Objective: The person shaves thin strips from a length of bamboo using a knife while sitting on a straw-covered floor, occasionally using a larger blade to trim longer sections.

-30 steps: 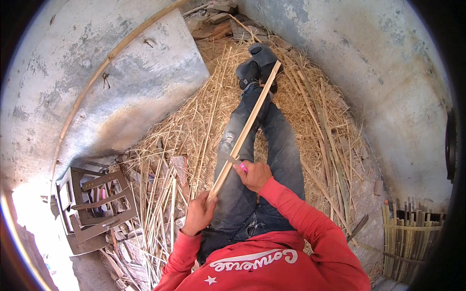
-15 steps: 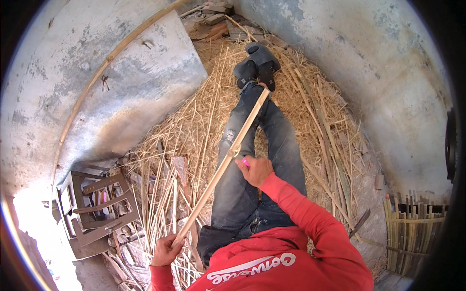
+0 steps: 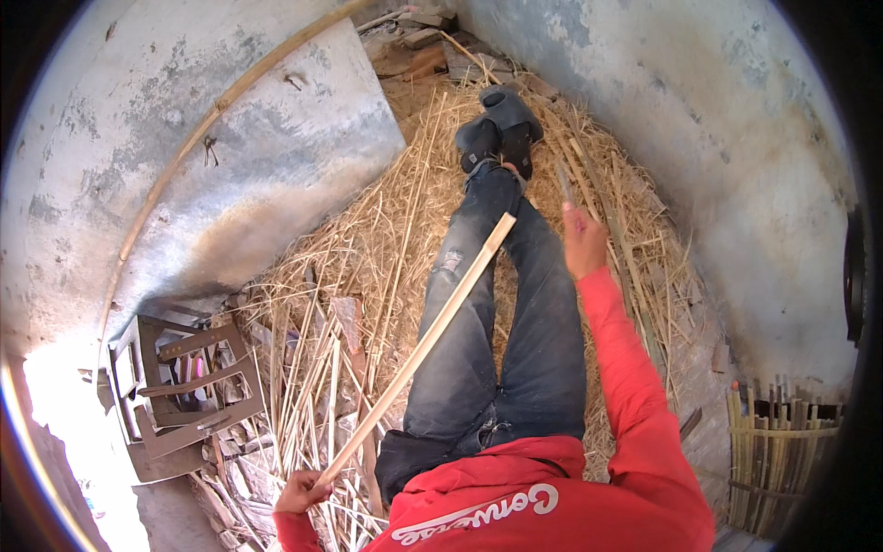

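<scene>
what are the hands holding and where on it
The left hand grips a long bamboo strip at its near end. The right hand, stretched out over the legs, holds a thin blade-like tool by its lower end.

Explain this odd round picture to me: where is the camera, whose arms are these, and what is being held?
The camera sits on the person's head and looks down, so the wide lens bends straight edges. Both red-sleeved arms are the person's own. The left hand grips the near end of a long bamboo strip that slants across the outstretched legs. The right hand is raised over the legs and holds a thin blade-like tool. The person sits on straw and split cane; a small stool stands at the left.
</scene>
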A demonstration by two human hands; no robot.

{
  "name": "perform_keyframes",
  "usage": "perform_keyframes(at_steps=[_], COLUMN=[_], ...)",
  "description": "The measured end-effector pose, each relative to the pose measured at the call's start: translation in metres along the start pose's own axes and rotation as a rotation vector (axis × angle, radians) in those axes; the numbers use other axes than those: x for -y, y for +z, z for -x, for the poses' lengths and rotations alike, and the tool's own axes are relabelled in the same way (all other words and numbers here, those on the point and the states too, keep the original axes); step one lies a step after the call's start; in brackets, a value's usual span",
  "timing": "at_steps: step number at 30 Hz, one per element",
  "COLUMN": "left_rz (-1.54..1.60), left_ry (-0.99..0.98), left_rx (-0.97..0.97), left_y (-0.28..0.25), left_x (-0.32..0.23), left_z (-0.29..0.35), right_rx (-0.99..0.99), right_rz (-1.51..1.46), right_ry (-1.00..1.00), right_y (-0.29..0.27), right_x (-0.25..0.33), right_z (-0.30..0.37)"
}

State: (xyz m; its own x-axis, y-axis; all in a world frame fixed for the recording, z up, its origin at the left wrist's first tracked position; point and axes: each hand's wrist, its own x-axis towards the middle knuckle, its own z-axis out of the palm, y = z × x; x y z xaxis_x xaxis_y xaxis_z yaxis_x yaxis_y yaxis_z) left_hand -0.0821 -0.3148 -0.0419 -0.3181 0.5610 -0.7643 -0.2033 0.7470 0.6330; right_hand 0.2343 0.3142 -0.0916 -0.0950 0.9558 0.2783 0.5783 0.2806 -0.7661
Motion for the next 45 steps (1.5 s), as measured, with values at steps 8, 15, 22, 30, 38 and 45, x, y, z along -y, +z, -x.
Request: perform_keyframes(at_steps=[8, 15, 22, 30, 38, 45], left_rz=[-0.055, -0.276, -0.4, -0.392, -0.111, -0.148], left_ry=[0.203, 0.478, 0.677, 0.446, 0.224, 0.26], left_rx=[0.084, 0.05, -0.014, -0.017, -0.035, -0.114], left_y=[0.06, 0.126, 0.172, 0.124, 0.088, 0.072], left_x=[-0.076, -0.132, -0.184, -0.134, -0.062, -0.035], left_z=[-0.1, -0.152, -0.174, -0.124, -0.07, -0.075], right_rx=[0.309, 0.463, 0.564, 0.319, 0.264, 0.474], right_rz=[0.078, 0.073, 0.096, 0.156, 0.198, -0.593], right_ry=[-0.049, -0.11, -0.212, -0.096, -0.083, 0.226], right_y=[0.016, 0.033, 0.048, 0.077, 0.071, 0.058], right_x=[0.022, 0.029, 0.046, -0.004, -0.037, -0.035], right_z=[0.067, 0.102, 0.128, 0.063, -0.014, -0.005])
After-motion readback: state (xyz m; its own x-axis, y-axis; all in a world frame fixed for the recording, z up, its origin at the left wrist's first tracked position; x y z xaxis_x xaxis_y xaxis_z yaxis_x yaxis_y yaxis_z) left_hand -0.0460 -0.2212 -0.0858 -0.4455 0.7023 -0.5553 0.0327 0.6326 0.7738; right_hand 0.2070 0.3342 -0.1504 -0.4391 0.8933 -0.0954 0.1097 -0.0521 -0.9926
